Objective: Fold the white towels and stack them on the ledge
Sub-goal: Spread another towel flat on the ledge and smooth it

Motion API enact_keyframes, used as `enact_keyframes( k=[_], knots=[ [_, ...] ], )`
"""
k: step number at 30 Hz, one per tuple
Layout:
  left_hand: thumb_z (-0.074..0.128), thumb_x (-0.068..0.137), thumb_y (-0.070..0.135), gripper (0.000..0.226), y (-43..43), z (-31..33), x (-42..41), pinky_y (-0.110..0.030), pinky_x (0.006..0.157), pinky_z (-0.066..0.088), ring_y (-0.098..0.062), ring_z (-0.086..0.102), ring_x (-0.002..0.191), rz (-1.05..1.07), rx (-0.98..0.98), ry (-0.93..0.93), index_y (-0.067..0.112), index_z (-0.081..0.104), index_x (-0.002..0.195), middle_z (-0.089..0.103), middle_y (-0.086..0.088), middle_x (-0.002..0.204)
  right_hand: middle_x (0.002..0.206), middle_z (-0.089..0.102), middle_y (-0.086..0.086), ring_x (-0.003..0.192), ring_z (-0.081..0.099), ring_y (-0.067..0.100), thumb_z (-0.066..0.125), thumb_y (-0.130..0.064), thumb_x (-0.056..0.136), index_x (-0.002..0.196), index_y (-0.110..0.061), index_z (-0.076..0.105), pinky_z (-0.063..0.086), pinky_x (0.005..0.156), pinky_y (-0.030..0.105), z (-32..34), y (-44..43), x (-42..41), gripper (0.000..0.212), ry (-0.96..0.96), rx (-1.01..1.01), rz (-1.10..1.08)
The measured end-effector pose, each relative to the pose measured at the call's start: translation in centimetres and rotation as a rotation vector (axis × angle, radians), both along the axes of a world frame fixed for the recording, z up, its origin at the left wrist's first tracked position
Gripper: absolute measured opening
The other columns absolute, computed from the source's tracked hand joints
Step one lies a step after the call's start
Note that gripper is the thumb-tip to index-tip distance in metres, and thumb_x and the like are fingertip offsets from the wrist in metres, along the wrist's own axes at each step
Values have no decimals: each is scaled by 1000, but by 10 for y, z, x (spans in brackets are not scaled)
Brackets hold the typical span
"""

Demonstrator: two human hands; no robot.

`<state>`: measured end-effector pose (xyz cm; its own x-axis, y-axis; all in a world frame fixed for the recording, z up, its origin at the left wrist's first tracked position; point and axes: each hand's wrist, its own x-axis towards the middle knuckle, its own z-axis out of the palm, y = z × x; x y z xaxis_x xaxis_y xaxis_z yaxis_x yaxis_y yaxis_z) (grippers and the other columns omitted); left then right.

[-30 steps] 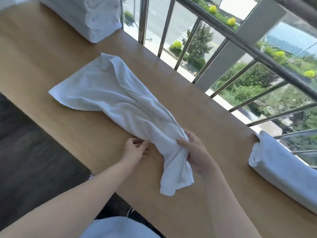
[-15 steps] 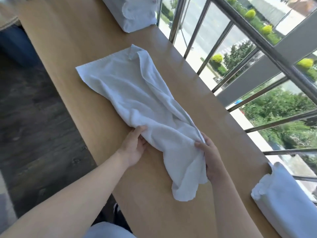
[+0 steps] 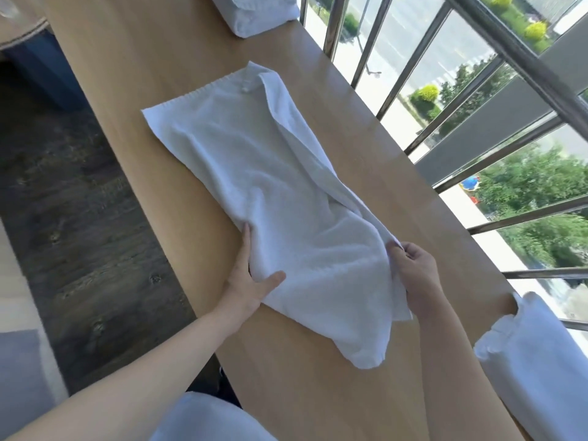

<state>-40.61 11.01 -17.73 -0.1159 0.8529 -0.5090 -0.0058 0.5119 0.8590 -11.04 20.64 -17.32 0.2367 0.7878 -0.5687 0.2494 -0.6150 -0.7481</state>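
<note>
Wooden ledge [image 3: 143, 52] bearing white towels [image 3: 270, 192]

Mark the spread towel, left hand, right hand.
spread towel [image 3: 270, 186], head view, flat middle of the cloth.
left hand [image 3: 249, 280], head view, back of the hand.
right hand [image 3: 413, 268], head view, back of the hand.

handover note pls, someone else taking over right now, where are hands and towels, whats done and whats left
Left hand: holds the near left edge of the towel, thumb on top.
Right hand: pinches the towel's near right edge.
Towel: lies lengthwise on the ledge, wrinkled, its right side flopped over; not yet folded.
Far stack: folded white towels at the far end of the ledge, by the railing.
Near bundle: white towels on the ledge at the near right; folded or not, cannot tell.
Left: flatten and fold this towel, then stack it, likely on the far stack.
</note>
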Motion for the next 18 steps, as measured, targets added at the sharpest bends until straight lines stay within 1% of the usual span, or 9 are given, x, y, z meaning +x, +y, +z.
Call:
enact_keyframes(
  k=[2, 4, 5, 7, 9, 11, 13, 16, 18],
  knots=[
    [75, 88, 30, 96, -11, -2, 4, -22, 110, 28, 16, 22, 136, -10, 16, 107, 71, 7, 142, 16, 50, 146, 59, 64, -4, 54, 53, 16, 65, -39, 89, 73, -19, 68, 45, 59, 33, -3, 0, 3, 25, -101, 33, 18],
    [70, 92, 29, 75, -19, -2, 8, -12, 99, 32, 25, 27, 126, 2, 36, 190, 70, 25, 136, 22, 56, 134, 48, 53, -11, 43, 43, 10, 60, -39, 87, 68, -19, 61, 38, 53, 28, -3, -3, 5, 28, -230, 44, 71],
    [69, 93, 32, 61, -22, -1, 9, -9, 87, 37, 22, 37, 118, 18, 36, 231, 68, 34, 128, 31, 50, 130, 45, 46, -13, 40, 37, 7, 56, -39, 86, 63, -21, 56, 34, 51, 27, -3, -4, 5, 30, -285, 45, 95],
    [68, 90, 40, 41, -27, -2, 11, -10, 65, 43, 10, 53, 90, 67, 30, 284, 60, 44, 117, 48, 32, 114, 43, 39, -14, 39, 35, 7, 51, -40, 87, 55, -26, 48, 29, 50, 28, -2, -6, 8, 34, -365, 51, 118],
    [71, 86, 49, 38, -35, -4, 14, -15, 61, 46, -3, 52, 71, 55, 37, 259, 53, 49, 117, 53, 29, 101, 44, 39, -14, 41, 36, 7, 50, -43, 88, 54, -27, 45, 29, 50, 30, -1, -7, 9, 37, -393, 60, 107],
    [74, 82, 52, 38, -44, -5, 19, -14, 61, 46, -5, 47, 62, -76, 15, 197, 52, 55, 116, 54, 33, 85, 48, 48, -13, 45, 43, 6, 52, -47, 89, 61, -26, 50, 34, 52, 30, 1, -7, 11, 35, -382, 60, 115],
    [73, 85, 46, 31, -52, -6, 26, -10, 59, 44, 0, 49, 60, -233, -21, 164, 54, 58, 111, 54, 38, 77, 63, 63, -14, 56, 55, 3, 59, -49, 85, 75, -30, 60, 39, 55, 29, 3, -8, 14, 21, -375, 25, 155],
    [71, 90, 35, 26, -59, -5, 30, -7, 67, 44, 8, 57, 84, -216, -20, 151, 55, 61, 103, 56, 42, 104, 71, 65, -8, 68, 60, 10, 64, -35, 84, 80, -29, 62, 38, 55, 29, 3, -12, 25, 8, -465, 3, 246],
    [71, 91, 35, 22, -63, -3, 28, -10, 69, 47, 5, 59, 90, -166, -11, 165, 53, 63, 100, 59, 35, 109, 69, 61, -6, 66, 57, 13, 60, -31, 89, 76, -23, 58, 34, 53, 29, 3, -15, 33, 15, -621, 59, 222]
  ],
)
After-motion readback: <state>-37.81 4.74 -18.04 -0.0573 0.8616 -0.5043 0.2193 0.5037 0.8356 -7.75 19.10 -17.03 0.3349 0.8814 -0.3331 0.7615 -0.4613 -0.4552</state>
